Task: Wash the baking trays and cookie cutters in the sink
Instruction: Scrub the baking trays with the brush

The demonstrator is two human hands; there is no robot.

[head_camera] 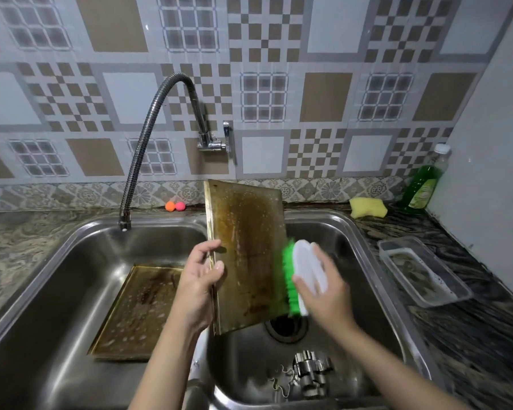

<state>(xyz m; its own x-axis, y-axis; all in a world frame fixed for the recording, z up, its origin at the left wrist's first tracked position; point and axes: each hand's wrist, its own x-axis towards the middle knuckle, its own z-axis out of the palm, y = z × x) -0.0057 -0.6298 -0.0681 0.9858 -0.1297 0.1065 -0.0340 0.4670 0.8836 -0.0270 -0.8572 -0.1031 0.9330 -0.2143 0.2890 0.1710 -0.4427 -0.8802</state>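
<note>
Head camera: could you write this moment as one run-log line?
left hand: holds baking tray upright | right hand: scrubs with brush | cookie cutters: in sink

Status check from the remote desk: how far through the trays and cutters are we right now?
Nothing looks finished. In hand: the left hand holds one baking tray upright over the right basin while the right hand grips the green-bristled brush against its stained face. Left: a second tray lies sudsy and brown in the left basin, and the cookie cutters sit untouched near the drain. No water runs from the faucet.
</note>
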